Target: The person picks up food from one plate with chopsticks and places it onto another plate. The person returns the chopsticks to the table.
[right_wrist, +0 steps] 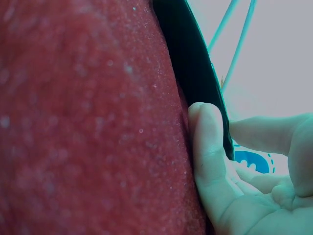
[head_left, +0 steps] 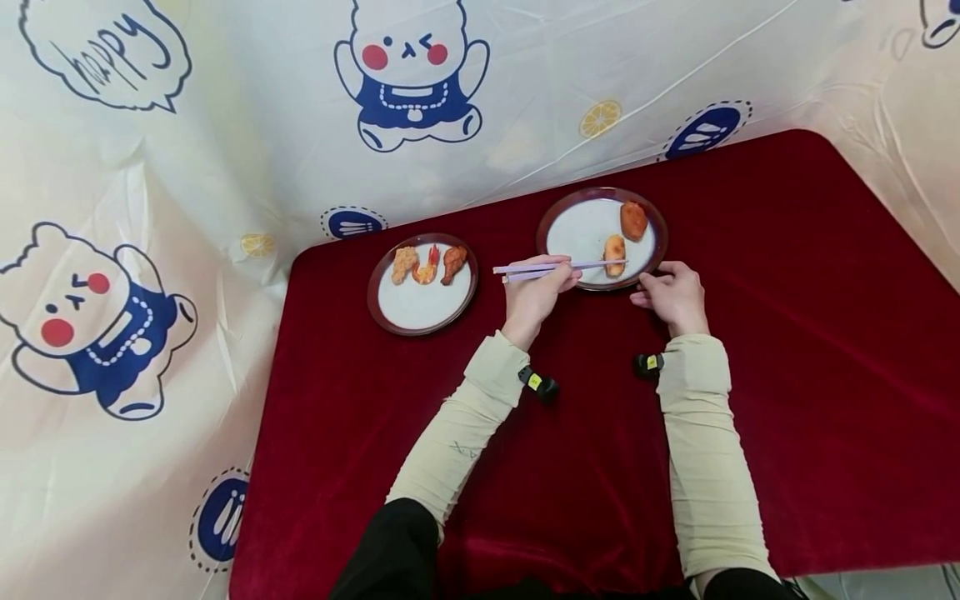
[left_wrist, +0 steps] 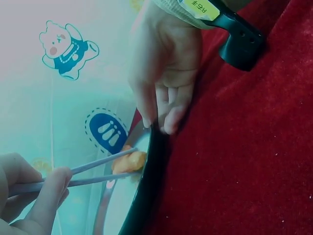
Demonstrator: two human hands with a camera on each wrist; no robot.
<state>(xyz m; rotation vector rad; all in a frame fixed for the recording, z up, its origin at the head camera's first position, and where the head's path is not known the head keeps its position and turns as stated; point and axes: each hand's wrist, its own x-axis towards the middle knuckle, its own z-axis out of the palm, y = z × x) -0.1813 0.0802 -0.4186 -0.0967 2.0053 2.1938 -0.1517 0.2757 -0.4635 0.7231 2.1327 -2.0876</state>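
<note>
My left hand (head_left: 531,302) holds a pair of pale purple chopsticks (head_left: 525,269). Their tips reach over the right plate (head_left: 570,225), one on each side of a golden oblong food piece (left_wrist: 129,162) in the left wrist view. Behind that piece lies a darker orange-brown fried piece (head_left: 633,221), by the plate's far right rim. My right hand (head_left: 677,298) grips the near right edge of this plate, thumb on the inner side and fingers against the outside, as the right wrist view shows.
A smaller brown-rimmed plate (head_left: 416,312) stands to the left, carrying a fried chicken piece (head_left: 405,263), a shrimp (head_left: 427,265) and a drumstick (head_left: 453,264). Dark red cloth (head_left: 585,467) covers the table. A printed curtain (head_left: 255,108) hangs right behind its far edge.
</note>
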